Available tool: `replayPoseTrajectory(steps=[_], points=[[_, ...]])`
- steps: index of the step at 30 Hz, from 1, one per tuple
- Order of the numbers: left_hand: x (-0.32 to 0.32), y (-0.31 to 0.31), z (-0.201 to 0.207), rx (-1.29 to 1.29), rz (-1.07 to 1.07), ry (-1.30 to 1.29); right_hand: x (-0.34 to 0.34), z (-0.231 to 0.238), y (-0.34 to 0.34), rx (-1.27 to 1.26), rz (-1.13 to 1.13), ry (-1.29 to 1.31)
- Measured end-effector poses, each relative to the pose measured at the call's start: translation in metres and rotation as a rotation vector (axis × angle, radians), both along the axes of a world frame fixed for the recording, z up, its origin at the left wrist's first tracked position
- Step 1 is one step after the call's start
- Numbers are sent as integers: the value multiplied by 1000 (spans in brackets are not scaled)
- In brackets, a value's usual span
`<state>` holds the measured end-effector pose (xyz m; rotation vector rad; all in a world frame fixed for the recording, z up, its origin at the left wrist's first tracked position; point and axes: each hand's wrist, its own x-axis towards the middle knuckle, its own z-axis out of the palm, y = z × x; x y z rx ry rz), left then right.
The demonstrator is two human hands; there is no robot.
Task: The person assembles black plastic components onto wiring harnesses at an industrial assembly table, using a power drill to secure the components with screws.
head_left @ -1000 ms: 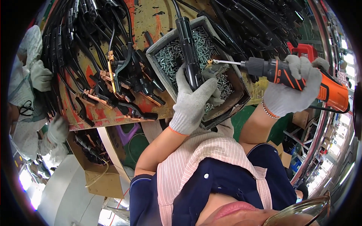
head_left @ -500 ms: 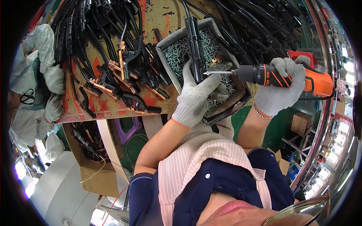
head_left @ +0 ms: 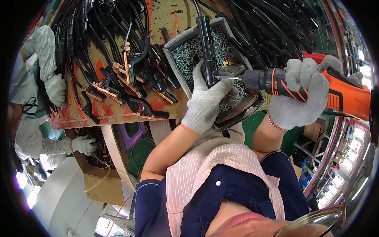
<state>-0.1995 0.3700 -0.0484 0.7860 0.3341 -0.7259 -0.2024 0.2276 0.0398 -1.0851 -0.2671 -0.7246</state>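
Observation:
My left hand [head_left: 203,106], in a whitish knit glove, is closed round the lower end of a black tubular handle [head_left: 205,41] with a cable leaving its top. The handle lies across a grey bin [head_left: 176,74] of small screws [head_left: 184,55]. In my gloved right hand [head_left: 300,100] is an orange and black electric screwdriver [head_left: 257,80], held level, its fingers wrapped round the body. The bit points left and meets the side of the handle near my left fingers. Whether a screw sits at the tip is hidden.
Black and copper electrode holders [head_left: 128,73] with cables cover the table's [head_left: 112,112] left side. More black handles [head_left: 268,31] pile up at the far right. A co-worker's gloved hand [head_left: 55,91] rests at the left table edge, another [head_left: 84,145] over a cardboard box [head_left: 104,189].
The screwdriver and my right hand have come slightly nearer and lower, its rear end dipping. The handle has shifted a little. A co-worker's hand has moved down to the cardboard box.

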Motion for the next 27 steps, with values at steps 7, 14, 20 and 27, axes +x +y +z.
replayPoseTrajectory(steps=[7,14,20,27], points=[[1,-1,2,1,2,13,0,-7,-7,9,1,-119],[3,-1,2,0,-16,-10,7,0,9,-80,-64,-39],[2,-1,2,-32,-3,12,9,12,12,-69,-49,77],[3,0,-1,10,-21,47,13,6,22,-107,-89,42]])
